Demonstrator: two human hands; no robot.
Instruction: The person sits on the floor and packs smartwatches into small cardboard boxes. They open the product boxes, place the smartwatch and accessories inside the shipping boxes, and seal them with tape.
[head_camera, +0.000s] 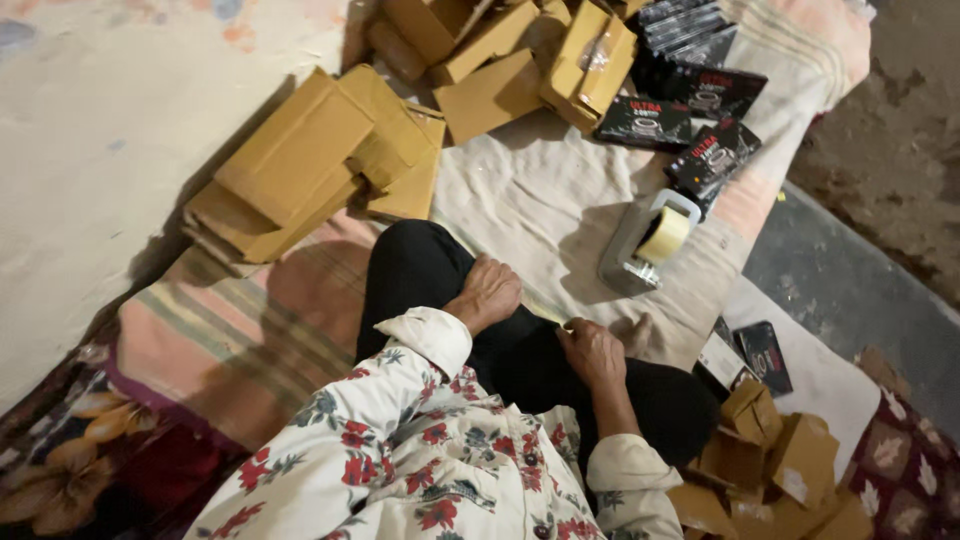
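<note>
Clearly both hands sit low over the person's lap, between the black-trousered legs. The left hand (487, 293) rests knuckles-up on the raised knee, fingers curled under, and I cannot tell whether it grips anything beneath them. The right hand (592, 350) is pinched shut on the end of a thin pale strip (545, 312) that runs from its fingertips back toward the left hand (it looks like tape, though it is too slender to be sure). The strip lies across the dark trouser fabric, between the two hands.

A tape dispenser (640, 243) with a yellowish roll stands on the beige cloth (520, 200) just beyond the knees, apart from both hands. Flat brown cartons (310, 160) lie stacked at the far left of the cloth, black printed boxes (690, 110) are heaped behind the dispenser, and small folded cartons (770, 460) crowd beside the right elbow.

The likely trouble, as I judge it, is the strip itself: held slack over cloth, it could catch on the trousers or fold back on itself and be spoiled. The pinch is only at the tip, so a small slip could drop it into the lap. A backward swing of the right elbow could also topple the small cartons, which stand very close.
</note>
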